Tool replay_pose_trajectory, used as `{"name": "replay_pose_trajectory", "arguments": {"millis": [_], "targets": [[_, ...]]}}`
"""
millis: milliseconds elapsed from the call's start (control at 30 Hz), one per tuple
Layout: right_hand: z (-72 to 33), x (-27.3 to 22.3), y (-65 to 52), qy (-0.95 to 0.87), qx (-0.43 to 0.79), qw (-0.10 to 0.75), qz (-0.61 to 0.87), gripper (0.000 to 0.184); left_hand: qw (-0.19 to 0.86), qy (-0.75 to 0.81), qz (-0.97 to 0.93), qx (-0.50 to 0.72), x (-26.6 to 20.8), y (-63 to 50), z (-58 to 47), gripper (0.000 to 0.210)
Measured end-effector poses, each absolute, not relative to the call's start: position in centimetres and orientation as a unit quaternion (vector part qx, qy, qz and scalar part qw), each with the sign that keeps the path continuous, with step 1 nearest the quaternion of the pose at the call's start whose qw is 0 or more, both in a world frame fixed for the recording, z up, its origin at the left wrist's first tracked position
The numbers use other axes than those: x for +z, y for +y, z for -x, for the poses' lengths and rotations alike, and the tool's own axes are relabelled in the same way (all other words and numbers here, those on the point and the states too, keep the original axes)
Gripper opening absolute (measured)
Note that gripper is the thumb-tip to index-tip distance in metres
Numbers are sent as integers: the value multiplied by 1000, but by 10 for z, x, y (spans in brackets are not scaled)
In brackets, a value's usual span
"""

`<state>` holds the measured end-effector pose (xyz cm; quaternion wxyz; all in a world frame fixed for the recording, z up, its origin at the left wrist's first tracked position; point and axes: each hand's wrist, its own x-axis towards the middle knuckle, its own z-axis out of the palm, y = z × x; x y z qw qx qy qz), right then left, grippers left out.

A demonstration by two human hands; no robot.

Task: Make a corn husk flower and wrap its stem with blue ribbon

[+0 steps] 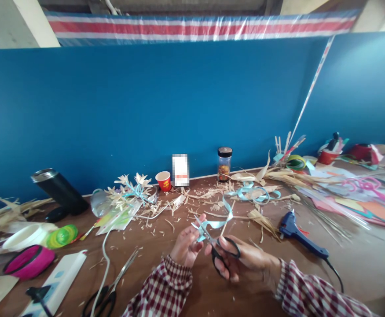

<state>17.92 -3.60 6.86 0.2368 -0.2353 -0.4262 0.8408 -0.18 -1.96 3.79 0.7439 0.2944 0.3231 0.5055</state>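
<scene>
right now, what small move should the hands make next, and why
Probably squeeze the black-handled scissors gently shut: the right hand grips them, they look open at the blue ribbon, and the left hand pinches that ribbon nearby.

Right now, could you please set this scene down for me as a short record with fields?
Left hand: pinching a light-blue ribbon
Right hand: holding black-handled scissors, blades at the ribbon
Right of the hands: blue glue gun with a dark cord
Left of the hands: second pair of scissors, white power strip
Along the blue partition: red paper cup, dark-lidded jar
Surface: brown table, strewn with pale scraps
</scene>
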Motion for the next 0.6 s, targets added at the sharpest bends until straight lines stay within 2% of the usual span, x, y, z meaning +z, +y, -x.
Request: {"name": "replay_pose_trajectory", "arguments": {"millis": [167, 400, 600], "targets": [[-180, 66, -36, -419, 842, 244, 238, 50, 747, 275, -308, 521, 35, -20, -1, 26], [-187, 78, -39, -501, 776, 237, 301, 46, 734, 360, -218, 533, 29, -15, -2, 30], [-192, 85, -37, -529, 740, 252, 331, 47, 733, 401, -226, 500, 32, -14, -3, 33]]}}
